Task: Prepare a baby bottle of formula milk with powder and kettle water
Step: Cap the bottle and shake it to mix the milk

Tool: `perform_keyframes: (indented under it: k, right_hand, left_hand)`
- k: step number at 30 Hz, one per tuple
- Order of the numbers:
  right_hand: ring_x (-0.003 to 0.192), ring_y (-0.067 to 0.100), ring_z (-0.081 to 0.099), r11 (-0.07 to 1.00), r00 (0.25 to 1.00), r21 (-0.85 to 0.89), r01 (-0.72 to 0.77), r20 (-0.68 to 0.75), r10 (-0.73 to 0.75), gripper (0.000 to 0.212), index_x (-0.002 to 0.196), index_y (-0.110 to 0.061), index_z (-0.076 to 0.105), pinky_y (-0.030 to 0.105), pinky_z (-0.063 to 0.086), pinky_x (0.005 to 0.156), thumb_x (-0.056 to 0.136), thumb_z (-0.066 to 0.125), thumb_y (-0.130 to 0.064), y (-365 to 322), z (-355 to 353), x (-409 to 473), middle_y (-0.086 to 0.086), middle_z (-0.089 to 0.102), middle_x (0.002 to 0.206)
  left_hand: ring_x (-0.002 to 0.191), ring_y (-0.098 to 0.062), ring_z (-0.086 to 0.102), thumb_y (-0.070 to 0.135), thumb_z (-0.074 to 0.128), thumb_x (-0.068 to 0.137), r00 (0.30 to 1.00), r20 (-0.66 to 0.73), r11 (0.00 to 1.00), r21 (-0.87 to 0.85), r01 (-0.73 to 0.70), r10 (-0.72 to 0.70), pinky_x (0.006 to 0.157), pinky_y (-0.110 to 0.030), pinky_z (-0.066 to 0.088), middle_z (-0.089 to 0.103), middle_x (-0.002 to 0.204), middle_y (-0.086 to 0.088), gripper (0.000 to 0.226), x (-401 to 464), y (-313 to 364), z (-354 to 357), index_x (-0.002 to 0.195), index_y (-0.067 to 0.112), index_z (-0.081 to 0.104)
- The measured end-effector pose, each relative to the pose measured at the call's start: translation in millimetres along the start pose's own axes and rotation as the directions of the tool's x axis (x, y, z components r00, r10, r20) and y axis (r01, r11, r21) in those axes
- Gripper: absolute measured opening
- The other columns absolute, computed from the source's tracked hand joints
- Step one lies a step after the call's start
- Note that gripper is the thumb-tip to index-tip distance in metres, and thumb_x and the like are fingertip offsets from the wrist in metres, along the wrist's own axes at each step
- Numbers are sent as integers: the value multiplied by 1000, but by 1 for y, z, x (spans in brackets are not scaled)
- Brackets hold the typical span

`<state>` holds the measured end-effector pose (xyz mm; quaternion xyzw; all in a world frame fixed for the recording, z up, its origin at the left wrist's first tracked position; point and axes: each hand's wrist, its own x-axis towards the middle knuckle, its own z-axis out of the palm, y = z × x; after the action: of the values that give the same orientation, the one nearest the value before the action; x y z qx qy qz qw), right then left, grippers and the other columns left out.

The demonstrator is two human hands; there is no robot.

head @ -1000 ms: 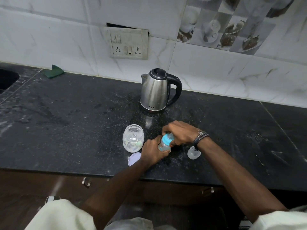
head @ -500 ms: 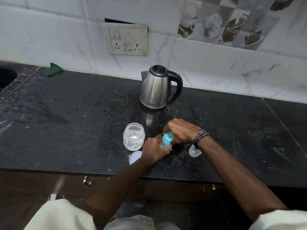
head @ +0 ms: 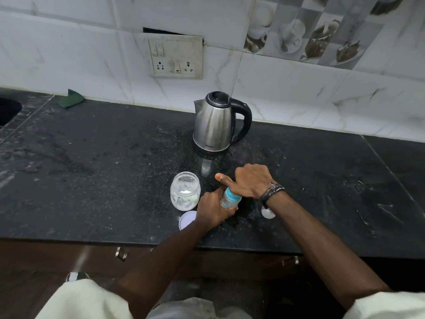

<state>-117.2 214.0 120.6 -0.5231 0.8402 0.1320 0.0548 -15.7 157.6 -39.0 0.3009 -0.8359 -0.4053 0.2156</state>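
Left hand grips small clear baby bottle, right hand closed over its blue collar; open clear powder jar and steel kettle alongside, so likely uncapping or capping, contents unreadable.

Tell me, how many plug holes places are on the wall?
2. Both are in the switch plate on the wall above the kettle: one socket at its lower left, the other socket at its lower right. None looks hidden.

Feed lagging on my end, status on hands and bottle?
Left hand gripping baby bottle body on counter. Right hand over its blue collar, thumb out. Powder jar open, lid beside it. Kettle behind; path clear.
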Motion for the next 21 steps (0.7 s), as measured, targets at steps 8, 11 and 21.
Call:
perform_keyframes:
  k: [8, 11, 21]
  right_hand:
    - [102, 35, 65, 975, 974, -63, 212, 101, -205, 35, 109, -12, 63, 34, 40, 68, 77, 74, -20, -2, -3, -4, 13, 66, 113]
    - [96, 35, 65, 978, 979, -42, 202, 11, -202, 28, 94, -12, 60, 34, 39, 66, 73, 74, -24, -1, 1, -5, 14, 67, 107]
    - [88, 33, 65, 991, 976, 135, -23, -212, 52, 44, 73, -14, 51, 33, 39, 67, 78, 64, -56, -3, 26, -12, 12, 70, 93]
  left_hand:
    - [85, -24, 71, 62, 69, 64, 1000, 14, 1000, -8, 2, -1, 71, -43, 55, 76, 93, 1, 59, 0, -1, 1, 111, 26, 63]
    - [82, -23, 70, 62, 70, 63, 1000, 13, 1000, -9, 0, 0, 69, -43, 55, 75, 91, 2, 58, 1, -3, 2, 108, 26, 62]
    - [81, -22, 71, 63, 70, 64, 1000, -9, 1000, -6, -26, 26, 69, -42, 56, 76, 87, 1, 57, 1, -7, 5, 107, 26, 65]
